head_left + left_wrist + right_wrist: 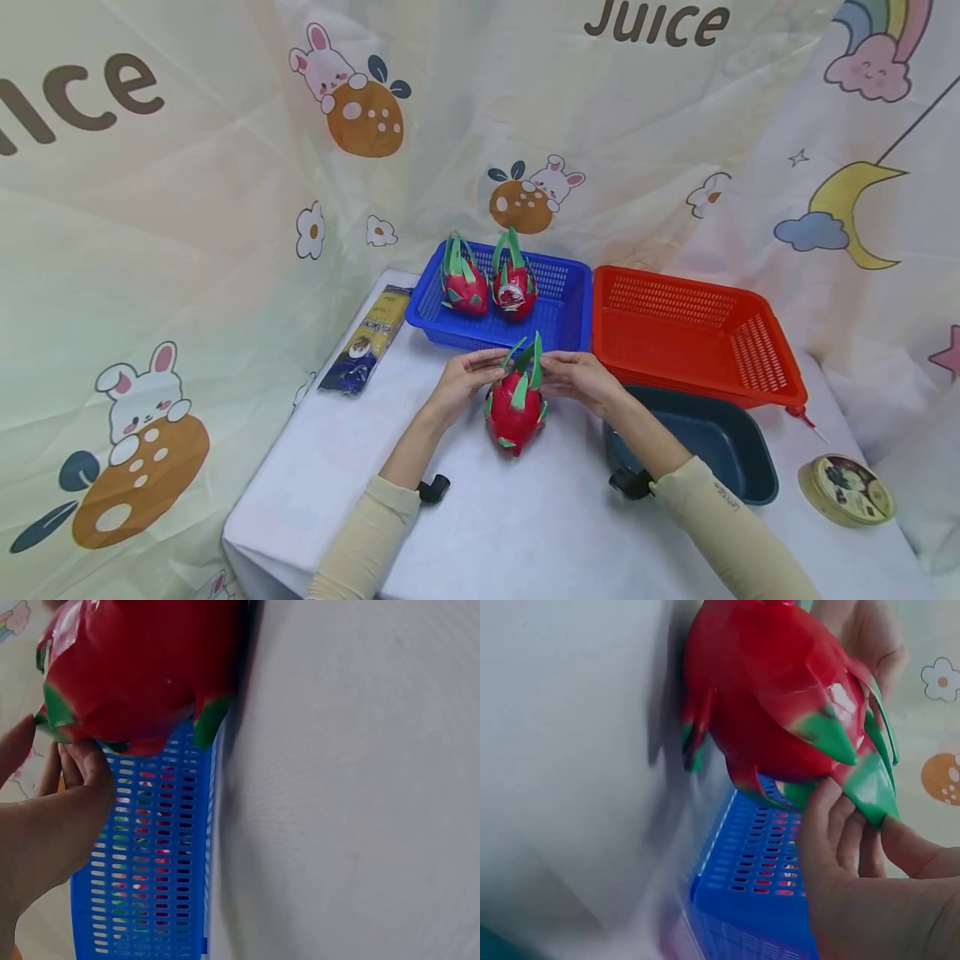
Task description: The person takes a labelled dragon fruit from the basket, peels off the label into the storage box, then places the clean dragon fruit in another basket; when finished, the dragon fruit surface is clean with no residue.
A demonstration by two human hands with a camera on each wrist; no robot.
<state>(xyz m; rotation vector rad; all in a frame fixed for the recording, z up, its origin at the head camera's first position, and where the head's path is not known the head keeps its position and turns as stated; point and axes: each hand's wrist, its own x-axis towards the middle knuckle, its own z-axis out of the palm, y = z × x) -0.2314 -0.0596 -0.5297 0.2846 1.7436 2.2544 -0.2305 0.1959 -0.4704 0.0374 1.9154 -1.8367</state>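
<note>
A red dragon fruit with green-tipped scales is close over the white tabletop in the head view, between both hands. My left hand pinches a green scale at its left side; the left wrist view has the thumb and fingers meeting at that tip. From the other side, my right hand pinches another green scale between thumb and curled fingers. Behind the hands stands a blue basket with two more dragon fruits, one on the left and one bearing a round sticker.
Right of the blue basket is a red basket. A dark teal tub sits in front of it, partly behind my right forearm. A round tin is at the far right, and a blue-and-gold packet lies at the left edge.
</note>
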